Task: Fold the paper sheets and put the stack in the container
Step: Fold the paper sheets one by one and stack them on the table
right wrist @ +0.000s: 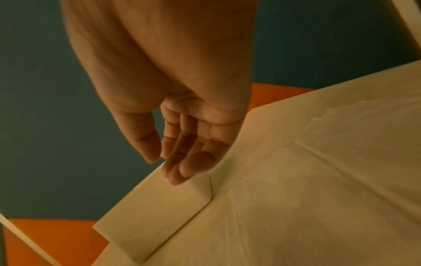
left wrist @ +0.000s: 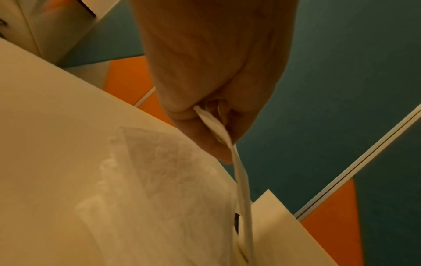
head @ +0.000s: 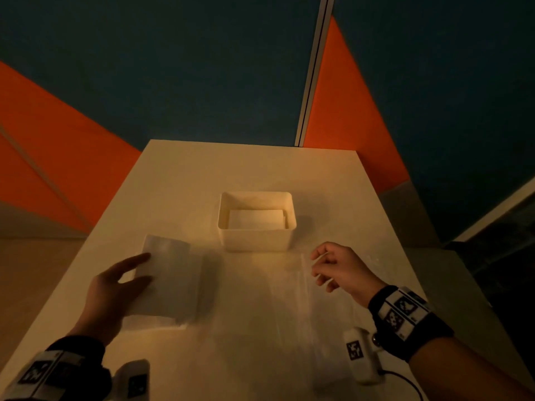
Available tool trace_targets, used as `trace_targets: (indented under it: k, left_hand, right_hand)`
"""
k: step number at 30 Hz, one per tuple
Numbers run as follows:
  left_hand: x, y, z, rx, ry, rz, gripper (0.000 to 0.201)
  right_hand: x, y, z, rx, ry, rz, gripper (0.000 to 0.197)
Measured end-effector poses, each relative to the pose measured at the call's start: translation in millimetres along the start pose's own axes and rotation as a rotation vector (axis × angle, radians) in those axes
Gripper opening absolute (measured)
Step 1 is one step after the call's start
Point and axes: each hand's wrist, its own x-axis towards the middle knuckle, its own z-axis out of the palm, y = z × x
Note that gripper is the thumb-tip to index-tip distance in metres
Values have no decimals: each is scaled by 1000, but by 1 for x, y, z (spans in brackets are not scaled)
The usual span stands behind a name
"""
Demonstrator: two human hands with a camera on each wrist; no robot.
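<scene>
While a folded paper sheet [head: 170, 282] is pinched by the left hand [head: 115, 290] near the surface's [head: 252, 169] left edge, nothing is held in the right hand's [head: 341, 270] loosely curled fingers [right wrist: 182, 162].

folded sheet [head: 170, 280] partly under left hand [head: 115, 293], container [head: 256, 238] contents blurred, forearms cropped

head view high over table [head: 179, 180]; both wrist views close, sharing it
</scene>
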Motion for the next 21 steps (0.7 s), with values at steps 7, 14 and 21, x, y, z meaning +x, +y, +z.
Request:
trace_targets:
  k: [7,14,21]
  left_hand:
    - [6,-18,5,372,121,80,38]
    - [15,-35,2,965,131,249,37]
    - [14,-33,10,878,66,192,48]
  right_hand:
    - [10,14,-10,-94,77,20,12]
    - [27,41,-43,-841,19,197,57]
    - [35,49,-50,-1163,17,323,85]
